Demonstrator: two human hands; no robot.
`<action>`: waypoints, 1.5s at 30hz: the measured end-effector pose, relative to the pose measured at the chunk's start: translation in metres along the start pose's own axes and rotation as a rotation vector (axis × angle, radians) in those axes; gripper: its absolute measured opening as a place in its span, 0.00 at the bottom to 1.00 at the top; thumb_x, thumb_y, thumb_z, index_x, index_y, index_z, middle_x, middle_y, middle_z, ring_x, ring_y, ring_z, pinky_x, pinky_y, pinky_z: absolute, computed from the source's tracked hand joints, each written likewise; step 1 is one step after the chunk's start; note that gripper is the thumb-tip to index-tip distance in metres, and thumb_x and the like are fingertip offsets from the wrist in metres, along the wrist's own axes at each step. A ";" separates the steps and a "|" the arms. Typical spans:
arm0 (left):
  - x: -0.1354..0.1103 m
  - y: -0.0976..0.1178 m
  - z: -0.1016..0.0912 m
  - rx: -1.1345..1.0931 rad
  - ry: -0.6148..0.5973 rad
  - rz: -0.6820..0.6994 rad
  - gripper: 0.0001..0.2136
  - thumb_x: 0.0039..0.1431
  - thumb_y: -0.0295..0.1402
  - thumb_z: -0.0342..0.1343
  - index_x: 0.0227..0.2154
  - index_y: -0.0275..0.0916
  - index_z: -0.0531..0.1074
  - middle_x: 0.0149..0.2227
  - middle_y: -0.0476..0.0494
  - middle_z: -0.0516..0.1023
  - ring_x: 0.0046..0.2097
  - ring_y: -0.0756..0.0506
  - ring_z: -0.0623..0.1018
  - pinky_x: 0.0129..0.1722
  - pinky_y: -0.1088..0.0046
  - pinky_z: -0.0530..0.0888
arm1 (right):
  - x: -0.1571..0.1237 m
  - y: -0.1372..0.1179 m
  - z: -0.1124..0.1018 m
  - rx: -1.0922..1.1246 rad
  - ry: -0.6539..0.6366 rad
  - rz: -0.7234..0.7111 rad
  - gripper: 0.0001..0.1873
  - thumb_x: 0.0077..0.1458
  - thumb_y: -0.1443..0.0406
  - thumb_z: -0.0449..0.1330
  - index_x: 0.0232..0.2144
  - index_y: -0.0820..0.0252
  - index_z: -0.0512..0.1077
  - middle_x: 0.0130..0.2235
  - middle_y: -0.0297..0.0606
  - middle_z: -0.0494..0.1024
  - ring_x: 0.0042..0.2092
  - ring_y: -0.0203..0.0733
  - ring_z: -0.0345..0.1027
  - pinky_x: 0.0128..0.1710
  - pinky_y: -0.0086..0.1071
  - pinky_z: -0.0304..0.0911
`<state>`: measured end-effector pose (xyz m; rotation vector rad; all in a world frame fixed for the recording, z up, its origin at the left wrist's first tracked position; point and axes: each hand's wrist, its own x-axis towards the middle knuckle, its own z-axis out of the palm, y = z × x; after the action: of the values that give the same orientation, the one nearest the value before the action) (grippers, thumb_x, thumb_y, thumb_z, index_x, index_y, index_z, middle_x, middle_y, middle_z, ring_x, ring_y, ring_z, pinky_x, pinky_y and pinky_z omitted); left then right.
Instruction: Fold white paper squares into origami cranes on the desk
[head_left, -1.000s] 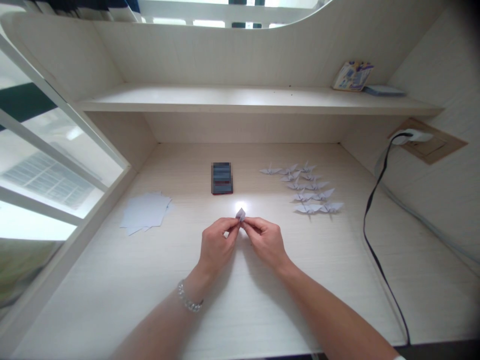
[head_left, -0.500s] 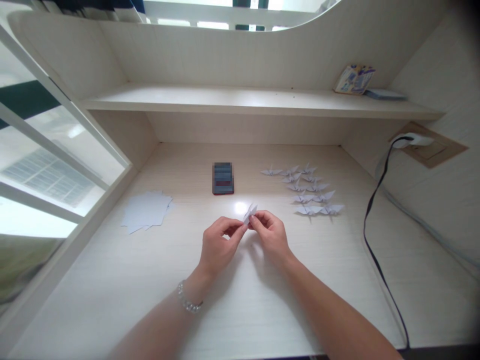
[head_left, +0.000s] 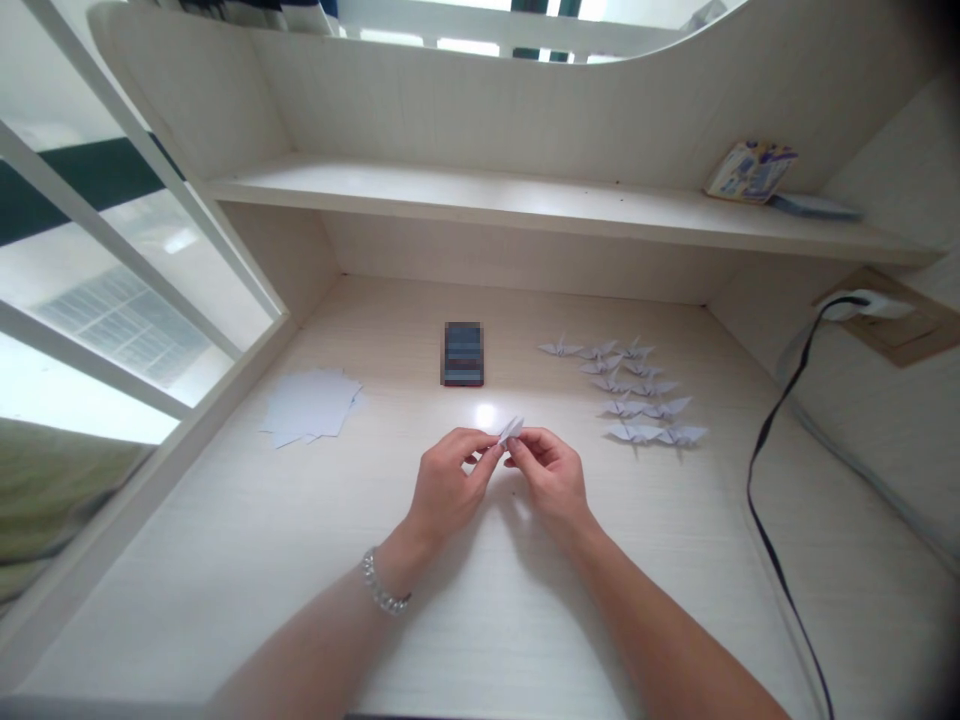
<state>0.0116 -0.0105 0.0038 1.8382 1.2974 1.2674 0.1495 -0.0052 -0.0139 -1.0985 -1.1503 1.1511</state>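
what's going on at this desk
A person sits at a pale wooden desk and holds a small folded paper just above it, pinched between the fingers of the left hand and the right hand. A group of finished paper cranes lies to the right, a loose stack of flat paper sheets to the left, and a phone lies beyond the hands.

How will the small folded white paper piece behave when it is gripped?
Probably very light: the left hand and right hand pinch the small folded white paper piece with fingertips only. Thin paper, so squeezing likely crushes its folds.
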 end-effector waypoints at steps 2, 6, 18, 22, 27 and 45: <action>0.000 0.000 0.000 0.015 -0.001 0.001 0.07 0.57 0.32 0.53 0.34 0.39 0.76 0.34 0.43 0.77 0.36 0.48 0.75 0.34 0.72 0.74 | -0.001 0.000 0.001 -0.012 0.009 -0.003 0.10 0.50 0.59 0.61 0.32 0.60 0.74 0.33 0.37 0.77 0.32 0.39 0.70 0.31 0.33 0.69; -0.001 0.000 0.000 0.019 0.022 0.012 0.07 0.56 0.32 0.54 0.34 0.40 0.76 0.35 0.42 0.77 0.36 0.47 0.76 0.36 0.70 0.75 | -0.001 0.000 0.002 -0.037 0.023 -0.013 0.10 0.50 0.60 0.61 0.33 0.59 0.74 0.33 0.38 0.77 0.32 0.39 0.69 0.30 0.33 0.69; -0.002 0.003 -0.001 -0.046 0.111 -0.014 0.06 0.54 0.31 0.56 0.33 0.40 0.77 0.35 0.44 0.79 0.37 0.47 0.77 0.38 0.70 0.76 | -0.003 0.000 0.003 -0.051 0.056 -0.024 0.10 0.50 0.59 0.61 0.33 0.59 0.74 0.33 0.37 0.77 0.31 0.38 0.69 0.29 0.33 0.69; -0.003 0.001 -0.001 -0.036 0.082 0.017 0.06 0.55 0.29 0.55 0.34 0.41 0.77 0.36 0.44 0.79 0.40 0.46 0.77 0.43 0.68 0.74 | -0.003 0.002 0.003 -0.065 0.040 -0.029 0.09 0.51 0.60 0.61 0.34 0.59 0.74 0.33 0.37 0.77 0.30 0.37 0.68 0.29 0.33 0.68; -0.002 0.003 -0.002 -0.058 0.029 -0.073 0.07 0.56 0.30 0.54 0.35 0.41 0.76 0.37 0.44 0.80 0.39 0.46 0.78 0.41 0.69 0.75 | -0.003 0.002 0.001 -0.136 0.026 -0.029 0.10 0.52 0.60 0.60 0.34 0.59 0.74 0.33 0.37 0.77 0.31 0.38 0.68 0.30 0.33 0.67; 0.003 -0.016 0.003 -0.428 0.014 -0.349 0.10 0.51 0.34 0.59 0.36 0.36 0.74 0.37 0.40 0.78 0.38 0.46 0.77 0.40 0.69 0.74 | -0.003 0.004 -0.001 -0.195 -0.100 0.017 0.10 0.53 0.60 0.58 0.34 0.60 0.72 0.31 0.37 0.75 0.30 0.38 0.67 0.30 0.30 0.62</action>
<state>0.0083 -0.0016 -0.0101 1.2482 1.1787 1.2471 0.1502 -0.0077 -0.0186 -1.2108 -1.3556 1.1350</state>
